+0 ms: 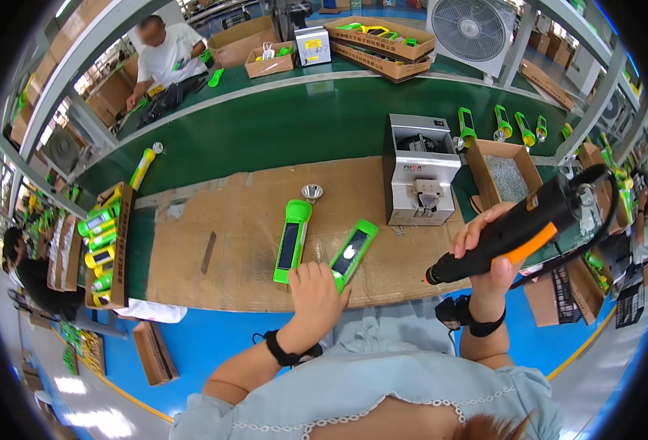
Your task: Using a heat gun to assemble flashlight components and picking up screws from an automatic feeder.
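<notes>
My right hand (489, 249) is wrapped around a black electric screwdriver (518, 227) with an orange strip, its tip pointing left above the cardboard's near edge. My left hand (315, 297) has curled fingers at the lower ends of two green flashlight bodies with dark panels. The right flashlight body (355, 251) slants, its lower end partly hidden by that hand. The left flashlight body (290, 242) stretches away from me, its lower end beside my fingertips. A silver reflector cup (311, 193) lies by its far end.
A silver screw feeder (421, 176) stands right of centre, beside a carton of small screws (506, 176). More green flashlights (523, 128) lie behind. At left is a box of green and yellow flashlights (122, 249). Cardboard (192, 257) covers the bench. Across it, another person (170, 59) works.
</notes>
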`<state>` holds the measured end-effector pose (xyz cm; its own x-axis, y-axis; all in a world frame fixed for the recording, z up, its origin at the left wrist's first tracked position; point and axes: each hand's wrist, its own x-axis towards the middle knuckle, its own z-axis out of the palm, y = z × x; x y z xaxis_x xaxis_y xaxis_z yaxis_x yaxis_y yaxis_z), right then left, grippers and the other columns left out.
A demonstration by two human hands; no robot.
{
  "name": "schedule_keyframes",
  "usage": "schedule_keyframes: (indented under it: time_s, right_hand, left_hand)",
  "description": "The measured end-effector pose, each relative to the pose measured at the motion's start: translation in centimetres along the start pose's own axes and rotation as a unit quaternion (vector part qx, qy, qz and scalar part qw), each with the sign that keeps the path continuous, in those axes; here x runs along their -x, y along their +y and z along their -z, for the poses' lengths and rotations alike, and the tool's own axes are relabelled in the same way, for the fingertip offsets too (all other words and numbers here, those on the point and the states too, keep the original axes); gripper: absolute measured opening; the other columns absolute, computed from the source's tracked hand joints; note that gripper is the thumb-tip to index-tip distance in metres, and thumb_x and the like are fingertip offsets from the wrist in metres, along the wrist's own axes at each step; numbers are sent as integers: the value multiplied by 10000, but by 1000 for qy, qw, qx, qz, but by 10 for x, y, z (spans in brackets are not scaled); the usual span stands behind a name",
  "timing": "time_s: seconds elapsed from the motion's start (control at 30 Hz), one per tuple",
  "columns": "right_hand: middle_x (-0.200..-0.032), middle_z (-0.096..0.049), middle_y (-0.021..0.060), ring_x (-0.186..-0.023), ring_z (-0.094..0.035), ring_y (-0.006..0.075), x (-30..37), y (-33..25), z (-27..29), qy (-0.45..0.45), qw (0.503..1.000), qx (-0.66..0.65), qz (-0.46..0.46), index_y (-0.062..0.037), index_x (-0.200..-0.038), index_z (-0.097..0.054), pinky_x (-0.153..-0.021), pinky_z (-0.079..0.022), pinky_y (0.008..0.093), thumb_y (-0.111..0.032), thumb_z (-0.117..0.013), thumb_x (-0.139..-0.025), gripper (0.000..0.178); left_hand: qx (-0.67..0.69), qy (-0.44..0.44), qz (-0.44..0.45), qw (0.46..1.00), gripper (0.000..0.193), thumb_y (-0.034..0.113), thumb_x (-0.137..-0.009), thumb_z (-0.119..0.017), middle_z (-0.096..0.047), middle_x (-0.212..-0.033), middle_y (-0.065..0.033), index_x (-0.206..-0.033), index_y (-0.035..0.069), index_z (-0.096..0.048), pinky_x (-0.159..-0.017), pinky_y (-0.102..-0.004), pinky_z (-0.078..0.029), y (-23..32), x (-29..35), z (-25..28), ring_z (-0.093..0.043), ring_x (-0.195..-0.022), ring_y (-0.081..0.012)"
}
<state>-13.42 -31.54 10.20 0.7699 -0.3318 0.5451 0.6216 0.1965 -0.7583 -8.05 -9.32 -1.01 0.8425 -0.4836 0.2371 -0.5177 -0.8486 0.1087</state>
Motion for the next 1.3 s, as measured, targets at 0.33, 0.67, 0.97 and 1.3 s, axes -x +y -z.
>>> schedule_keyframes:
  time_s: [0.33,0.67,0.97,1.3]
  right_hand:
    - [-777,-581,89,-661,-572,143,-33,53,19,46,996,33,63,13,-1027,-468,-614,-476,264,-105,-717,-722,411]
    - [-766,-604,64,-640,-590,118,-89,64,42,106,979,12,175,16,-955,-505,-604,-487,247,-93,-716,-749,314]
    - [-692,-584,34,-591,-550,94,-96,74,45,91,963,219,130,-20,-846,-541,-545,-444,238,-182,-717,-758,256]
    - [-718,-585,60,-562,-579,119,-45,49,25,28,996,46,67,1,-907,-528,-534,-476,240,-80,-689,-779,221]
  left_hand:
    - [-27,103,142,984,590,479,-779,-605,-526,-1058,-193,-1145,29,-501,-806,-526,-411,0,-196,-9,-507,-1024,-368]
    - [121,-104,46,986,324,220,-867,-534,-620,-769,-230,-1179,134,-542,-666,-385,-501,-67,-53,2,-624,-728,-369]
    - [82,-79,-34,993,547,215,-609,-768,-580,-773,-150,-1120,107,-604,-646,-372,-456,-12,-37,15,-553,-707,-307]
    - [160,35,-134,977,482,349,-647,-750,-544,-882,-118,-980,44,-584,-707,-392,-418,26,-36,-27,-522,-816,-306]
